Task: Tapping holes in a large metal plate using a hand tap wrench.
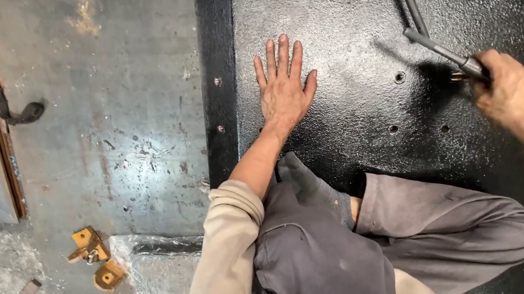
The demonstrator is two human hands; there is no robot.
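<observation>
Evidently bracing helped: left hand (283,90) lay flat, open, on the black textured metal panel (352,4); right hand (512,94) gripped the grey steel T-handle wrench (445,54), best kept square.

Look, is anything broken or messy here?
Nothing looks broken. The left hand lies flat on the black panel; the right hand grips a T-shaped wrench. Yellow brackets lie loose on the floor.

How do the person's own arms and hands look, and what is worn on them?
Both hands are bare, without gloves, rings or a watch: the left hand and the right hand. Both forearms are uncovered. Beige sleeves are pushed up to about the elbows. No markings show on them.
</observation>
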